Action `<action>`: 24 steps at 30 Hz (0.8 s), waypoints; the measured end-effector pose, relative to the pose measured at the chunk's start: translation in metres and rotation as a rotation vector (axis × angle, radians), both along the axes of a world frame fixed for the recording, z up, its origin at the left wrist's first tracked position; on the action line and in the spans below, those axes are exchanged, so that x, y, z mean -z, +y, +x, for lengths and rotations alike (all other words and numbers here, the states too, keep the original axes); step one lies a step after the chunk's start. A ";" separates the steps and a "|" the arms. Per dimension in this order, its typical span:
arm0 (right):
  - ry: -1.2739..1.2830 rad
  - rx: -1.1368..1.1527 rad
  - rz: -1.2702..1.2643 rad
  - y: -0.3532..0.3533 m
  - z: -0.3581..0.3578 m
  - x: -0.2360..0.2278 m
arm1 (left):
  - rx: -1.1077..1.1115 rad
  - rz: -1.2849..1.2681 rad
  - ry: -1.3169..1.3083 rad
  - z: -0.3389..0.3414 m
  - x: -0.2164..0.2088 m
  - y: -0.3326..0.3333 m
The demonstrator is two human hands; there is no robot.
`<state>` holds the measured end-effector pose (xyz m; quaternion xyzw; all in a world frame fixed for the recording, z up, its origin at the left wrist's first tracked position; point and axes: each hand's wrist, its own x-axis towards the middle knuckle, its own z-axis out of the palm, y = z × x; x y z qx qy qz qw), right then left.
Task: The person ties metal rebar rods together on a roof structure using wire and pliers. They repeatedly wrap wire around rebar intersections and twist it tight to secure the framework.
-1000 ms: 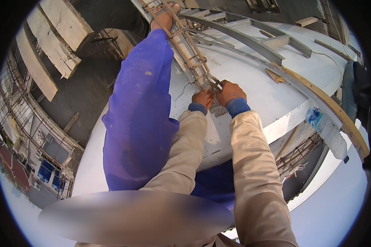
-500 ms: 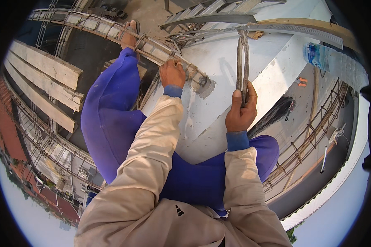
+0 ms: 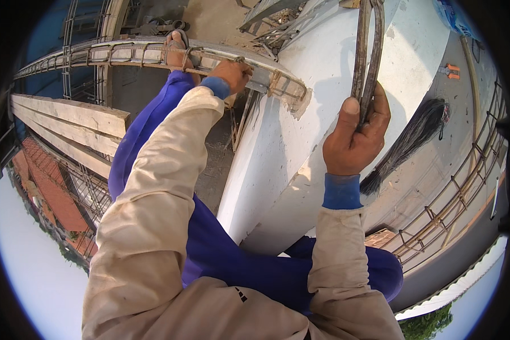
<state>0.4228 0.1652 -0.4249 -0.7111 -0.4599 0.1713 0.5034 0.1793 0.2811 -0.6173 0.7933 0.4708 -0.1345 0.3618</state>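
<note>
My right hand point(image 3: 356, 133) is closed around the long handles of a pair of metal pincers point(image 3: 361, 51), held upright over the white concrete surface point(image 3: 260, 170). The top edge of the view cuts off the jaws. At the left, my left hand point(image 3: 228, 76) lies on a narrow rebar cage point(image 3: 119, 55), its fingers curled in near a steel stirrup. What those fingers pinch, if anything, is too small to see. The cage ends at a rough mortar patch point(image 3: 301, 105) in the white surface, right of my left hand.
My sandalled foot point(image 3: 177, 51) rests on the cage, above a drop. Wooden planks point(image 3: 68, 113) lie at the left. Right of my right hand are a bundle of dark tie wire point(image 3: 411, 144), an orange-handled tool point(image 3: 451, 71), another rebar cage point(image 3: 453, 198) and a plastic bottle point(image 3: 456, 20).
The view has shifted. My right hand has carried the pincers up and right, so the jaws are out of view. My left hand has moved left along the cage, away from its end.
</note>
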 end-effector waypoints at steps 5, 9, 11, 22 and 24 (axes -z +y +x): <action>0.371 0.012 -0.088 0.009 0.007 -0.027 | -0.254 0.075 0.113 0.010 -0.029 -0.040; 0.862 0.031 -0.111 -0.002 0.006 -0.080 | -0.768 -0.078 -0.128 0.019 -0.074 -0.114; 0.803 -0.099 0.106 -0.027 -0.018 -0.101 | -0.781 -0.190 -0.140 0.014 -0.086 -0.154; 0.914 -0.106 -0.574 -0.116 -0.129 -0.103 | -1.011 -0.049 -0.411 -0.041 -0.083 -0.148; 1.075 -0.007 -0.785 -0.142 -0.154 -0.071 | -1.039 0.037 -0.413 -0.053 -0.086 -0.140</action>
